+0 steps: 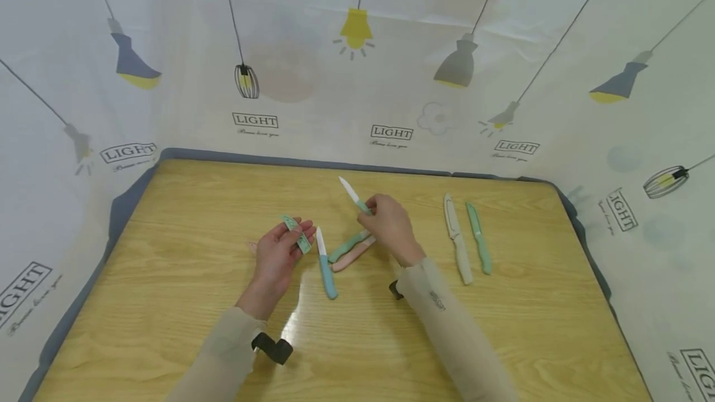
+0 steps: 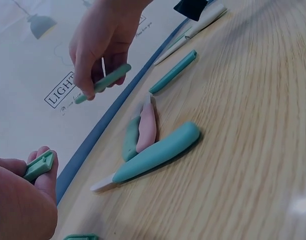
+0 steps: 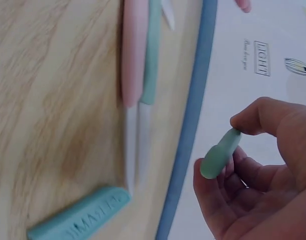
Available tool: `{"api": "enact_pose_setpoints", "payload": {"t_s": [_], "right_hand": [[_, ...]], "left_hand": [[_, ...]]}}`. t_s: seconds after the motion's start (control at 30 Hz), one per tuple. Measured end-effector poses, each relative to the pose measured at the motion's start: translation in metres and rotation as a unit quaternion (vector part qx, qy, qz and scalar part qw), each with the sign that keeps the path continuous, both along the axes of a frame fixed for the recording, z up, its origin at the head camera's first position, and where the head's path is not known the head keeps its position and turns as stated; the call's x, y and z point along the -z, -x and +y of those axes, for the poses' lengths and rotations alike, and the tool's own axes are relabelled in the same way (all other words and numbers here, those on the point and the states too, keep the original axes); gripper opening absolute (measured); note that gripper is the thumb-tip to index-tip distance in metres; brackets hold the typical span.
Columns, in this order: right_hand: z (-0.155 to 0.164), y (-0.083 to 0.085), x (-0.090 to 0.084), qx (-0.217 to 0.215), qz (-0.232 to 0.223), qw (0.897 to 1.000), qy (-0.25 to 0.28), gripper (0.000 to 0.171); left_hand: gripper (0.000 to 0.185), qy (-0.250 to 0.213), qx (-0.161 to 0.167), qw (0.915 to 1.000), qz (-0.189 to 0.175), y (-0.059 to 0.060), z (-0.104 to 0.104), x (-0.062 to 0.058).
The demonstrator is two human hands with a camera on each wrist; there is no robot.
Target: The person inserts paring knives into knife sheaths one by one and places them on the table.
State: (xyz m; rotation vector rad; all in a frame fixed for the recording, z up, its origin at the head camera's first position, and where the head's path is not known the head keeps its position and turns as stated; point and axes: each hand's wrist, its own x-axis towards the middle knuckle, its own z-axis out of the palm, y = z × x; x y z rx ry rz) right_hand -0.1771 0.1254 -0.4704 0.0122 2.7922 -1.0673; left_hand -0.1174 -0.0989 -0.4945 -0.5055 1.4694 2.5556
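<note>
My right hand (image 1: 391, 225) pinches the green handle (image 3: 220, 155) of a small knife (image 1: 354, 196), whose white blade points up and away over the table. My left hand (image 1: 278, 254) holds a green blade sheath (image 1: 296, 232) between its fingertips, also seen as the sheath (image 2: 39, 165) in the left wrist view. Between the hands a teal-handled knife (image 1: 325, 264) lies bare on the wooden table (image 1: 167, 303). Beside it a green knife (image 2: 131, 137) and a pink knife (image 2: 148, 125) lie side by side, just below my right hand (image 2: 100, 45).
To the right lie a white knife (image 1: 458, 239) and a green sheathed knife (image 1: 479, 237), parallel. A teal piece with raised lettering (image 3: 80, 220) lies near the blade tips. A printed curtain (image 1: 357, 79) walls the table's back and sides; a grey border (image 1: 223, 157) edges it.
</note>
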Motion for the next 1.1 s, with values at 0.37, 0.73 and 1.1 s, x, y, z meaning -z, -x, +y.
{"api": "enact_pose_setpoints", "payload": {"t_s": [0.37, 0.73, 1.1], "right_hand": [[0.021, -0.024, -0.013, -0.039, 0.047, 0.997, 0.051, 0.030], [0.036, -0.050, -0.018, -0.068, 0.060, 0.993, 0.071, 0.023], [0.037, -0.076, -0.010, -0.089, 0.079, 0.991, 0.065, 0.028]], "left_hand": [[0.042, 0.003, 0.010, 0.9999, 0.007, 0.004, 0.012, -0.001], [0.041, 0.001, 0.021, 0.9996, 0.016, 0.007, 0.029, -0.002], [0.041, -0.021, 0.017, 0.9996, 0.012, 0.007, 0.036, -0.006]]}}
